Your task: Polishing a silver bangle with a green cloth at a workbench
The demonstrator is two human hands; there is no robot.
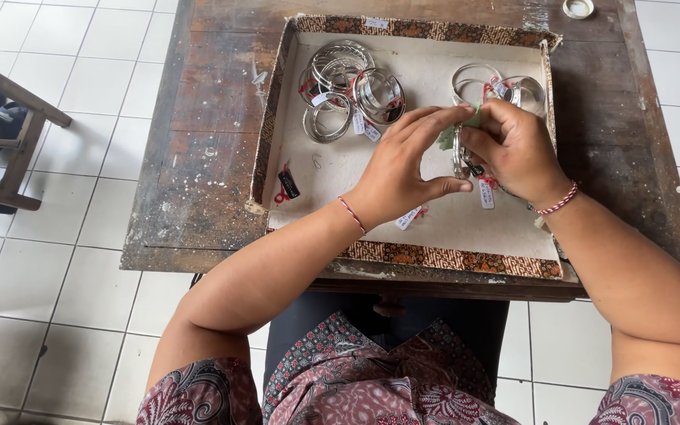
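A worn wooden table [198, 142] is standing on white floor tiles [80, 299], and a shallow tray [403, 256] with a patterned rim is filling most of its top. Both forearms are reaching in over the tray's near edge, elbows out, wrists meeting toward its right side. The left hand [407, 169] is arching palm down, its fingers stretching right and its thumb lying below them, pinching a green pad [449, 135] against a silver bangle [460, 153]. The right hand [517, 149] is curling around that bangle, fingertips pressing it from the other side. A heap of silver bangles [349, 88] is lying near the tray's far left corner, a smaller cluster [505, 85] by the far right corner. A small black tag [288, 183] is lying near the tray's left edge.
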